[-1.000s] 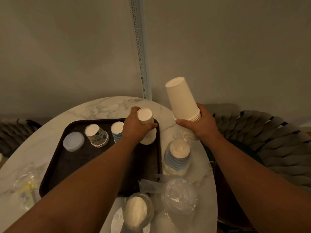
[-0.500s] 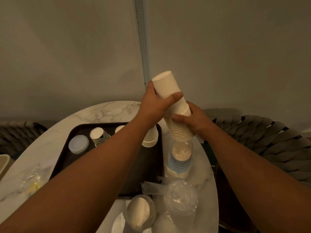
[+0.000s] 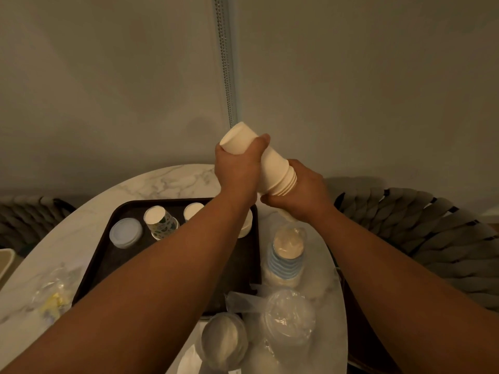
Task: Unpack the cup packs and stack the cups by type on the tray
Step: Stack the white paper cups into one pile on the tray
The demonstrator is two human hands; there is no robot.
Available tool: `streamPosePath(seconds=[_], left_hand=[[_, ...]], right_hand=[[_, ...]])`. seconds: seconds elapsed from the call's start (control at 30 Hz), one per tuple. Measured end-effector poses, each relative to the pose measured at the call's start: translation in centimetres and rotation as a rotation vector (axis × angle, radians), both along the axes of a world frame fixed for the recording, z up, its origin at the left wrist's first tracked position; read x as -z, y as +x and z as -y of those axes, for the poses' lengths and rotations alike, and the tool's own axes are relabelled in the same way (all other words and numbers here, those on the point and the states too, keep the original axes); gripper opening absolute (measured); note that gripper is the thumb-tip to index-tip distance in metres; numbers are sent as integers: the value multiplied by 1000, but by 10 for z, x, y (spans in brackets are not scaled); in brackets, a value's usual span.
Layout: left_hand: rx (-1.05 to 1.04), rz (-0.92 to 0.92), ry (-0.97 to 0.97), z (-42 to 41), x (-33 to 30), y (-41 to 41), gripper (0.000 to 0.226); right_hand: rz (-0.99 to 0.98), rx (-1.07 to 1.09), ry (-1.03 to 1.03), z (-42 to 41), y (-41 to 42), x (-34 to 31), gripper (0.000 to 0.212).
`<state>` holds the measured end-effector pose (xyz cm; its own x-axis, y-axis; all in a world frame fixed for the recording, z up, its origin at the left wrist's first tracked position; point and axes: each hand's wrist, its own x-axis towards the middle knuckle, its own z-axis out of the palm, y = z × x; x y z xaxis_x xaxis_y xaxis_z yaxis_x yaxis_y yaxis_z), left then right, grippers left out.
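Note:
A stack of plain white paper cups (image 3: 272, 168), upside down and tilted left, is held in the air above the table. My left hand (image 3: 237, 168) grips the top cup of the stack. My right hand (image 3: 302, 190) grips the lower rims. Below lies a dark tray (image 3: 129, 268) carrying a clear lidded cup (image 3: 125, 232), a patterned cup (image 3: 159, 221), a blue-striped cup (image 3: 192, 210) and a white cup (image 3: 245, 225) half hidden by my left arm.
On the marble table (image 3: 167, 182), right of the tray, stands a wrapped pack of blue-striped cups (image 3: 286, 257). Clear plastic packs (image 3: 289, 317) and a wrapped white pack (image 3: 225, 340) lie near the front. An empty wrapper (image 3: 51, 295) lies left. Woven chairs (image 3: 421, 233) flank the table.
My left hand left the white cup on the tray and rose to grip the top of the stack. The stack has tilted left and its top cup has slid up.

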<state>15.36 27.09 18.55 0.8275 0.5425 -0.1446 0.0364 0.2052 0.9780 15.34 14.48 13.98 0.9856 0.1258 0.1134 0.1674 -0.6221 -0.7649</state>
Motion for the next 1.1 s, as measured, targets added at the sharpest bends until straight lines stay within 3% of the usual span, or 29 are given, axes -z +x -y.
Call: streamPosePath(seconds=[0.1,0.23,0.43,0.87,0.97,1.03,1.1], left_hand=[[10,95,101,-19,-15,7,64],[26,197,409,-52,-25,7,73],[233,48,684,-62,26,-11,76],[359,-190,733,-66,112,-16,86],[265,-76,717,-64,100,-16,100],[181,68,711,-58,79,-14,97],[228,127,609,-47,50,-7,89]], right_hand=[[-41,30,-11,11,2,10,74],[-116,154,56,28,0,29,79],[-118,214,152,32,0,34,77],[-131,149,280,31,-2,39,73],[-195,119,356,32,-2,36,75],[-237,73,413,30,0,30,85],[-267,11,439,26,2,23,86]])
